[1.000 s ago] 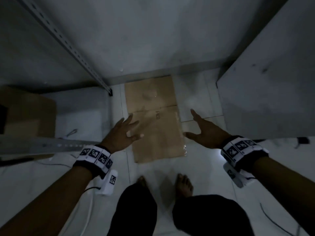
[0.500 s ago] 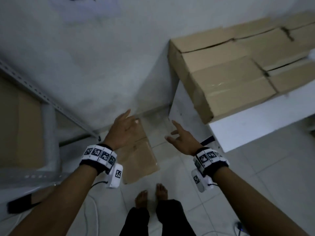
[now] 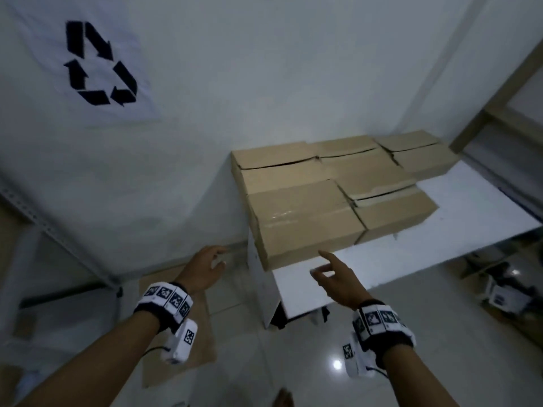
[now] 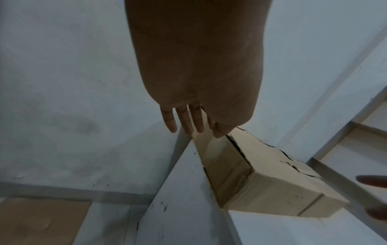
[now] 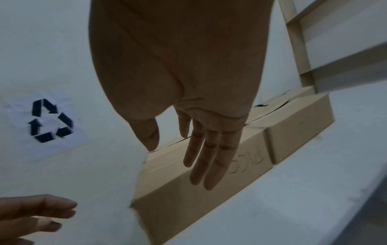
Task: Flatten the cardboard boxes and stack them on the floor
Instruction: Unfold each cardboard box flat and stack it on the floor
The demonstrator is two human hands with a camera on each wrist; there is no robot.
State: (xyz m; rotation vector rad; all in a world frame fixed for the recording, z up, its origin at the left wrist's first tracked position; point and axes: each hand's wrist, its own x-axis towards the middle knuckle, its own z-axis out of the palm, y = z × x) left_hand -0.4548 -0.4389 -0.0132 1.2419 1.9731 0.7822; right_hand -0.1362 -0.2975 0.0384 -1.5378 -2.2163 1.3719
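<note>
Cardboard sheet (image 3: pixel 179 342), flattened, lies on floor (image 3: pixel 293 362) near-left, partly under left arm. Both grips empty, fingers loose & spread: left hand (image 3: pixel 202 270) just left of table (image 3: pixel 426 236) edge, right hand (image 3: pixel 338 279) over table's near corner, close to nearest box (image 3: pixel 302 218) w/o touching. More boxes (image 3: pixel 367 165) packed behind it vs. far wall. Recycling sign (image 3: pixel 100 63) upper-left on wall.
</note>
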